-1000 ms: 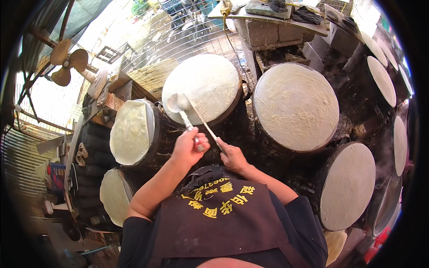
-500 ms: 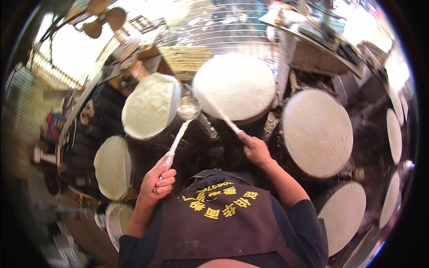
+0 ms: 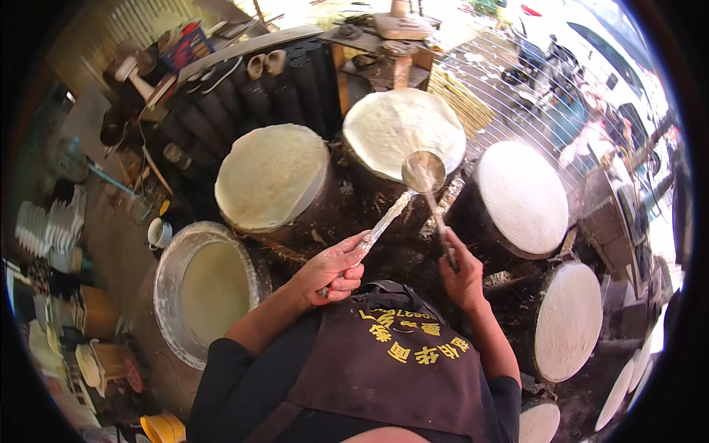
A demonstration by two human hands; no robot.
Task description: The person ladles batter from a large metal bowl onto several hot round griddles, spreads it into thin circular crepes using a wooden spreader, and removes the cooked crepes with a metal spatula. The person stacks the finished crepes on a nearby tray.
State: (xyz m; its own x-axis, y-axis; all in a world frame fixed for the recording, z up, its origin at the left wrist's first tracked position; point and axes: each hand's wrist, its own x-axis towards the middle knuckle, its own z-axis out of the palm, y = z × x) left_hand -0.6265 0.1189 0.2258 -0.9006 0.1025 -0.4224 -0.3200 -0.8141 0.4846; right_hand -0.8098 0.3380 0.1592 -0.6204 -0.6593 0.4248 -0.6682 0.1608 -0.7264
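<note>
My left hand (image 3: 336,273) is closed round the batter-smeared handle of a metal ladle (image 3: 388,221), its bowl lying over the near edge of a round top spread with a pale sheet of batter (image 3: 402,125). In my right hand (image 3: 463,275) I grip a thin stick-like tool (image 3: 438,214). Its far end overlaps the ladle's bowl; I cannot tell its exact shape. Left of the ladle is another batter-covered round top (image 3: 273,177), whose sheet hangs loosely at the rim. To the right, a third round top (image 3: 523,198) carries a smooth white layer.
A large metal pot (image 3: 164,295) of thin pale batter stands at the left, beside a white mug (image 3: 159,233). More coated round tops (image 3: 567,322) curve along the right. Behind are a dark ribbed panel (image 3: 221,103), straw bundles (image 3: 458,100) and wire lines. A yellow container (image 3: 162,428) sits lower left.
My view has turned left, so the round tops have shifted rightward and the pot shows more fully. The right-hand tool has come from over a round top to the ladle's bowl.
</note>
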